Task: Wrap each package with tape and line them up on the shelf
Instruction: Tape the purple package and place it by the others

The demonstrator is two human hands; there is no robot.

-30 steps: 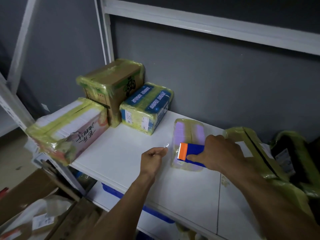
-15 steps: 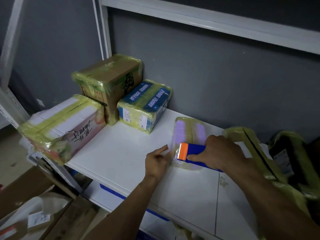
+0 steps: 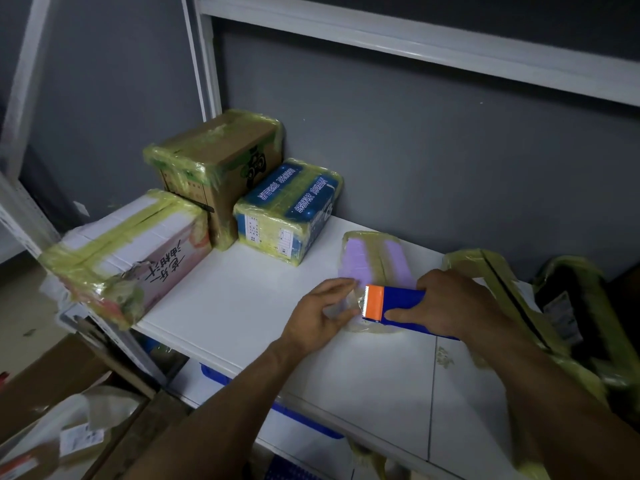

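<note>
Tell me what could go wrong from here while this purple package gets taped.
1. The left hand pinches tape right beside the toothed edge of the tape dispenser held by the right hand; a slip could nick a finger.
2. That loose tape looks crumpled and may stick to itself instead of the purple package.
3. The white box seems to overhang the shelf corner; a bump might tip it off.

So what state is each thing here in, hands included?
Purple package, lying flat, partly taped.
Tape dispenser, held over the purple package.
Tape end, loose at the cutter.
Left hand, pinches the tape end.
Right hand, grips the tape dispenser.
Brown box, wrapped.
Blue package, wrapped.
White box, wrapped.
</note>
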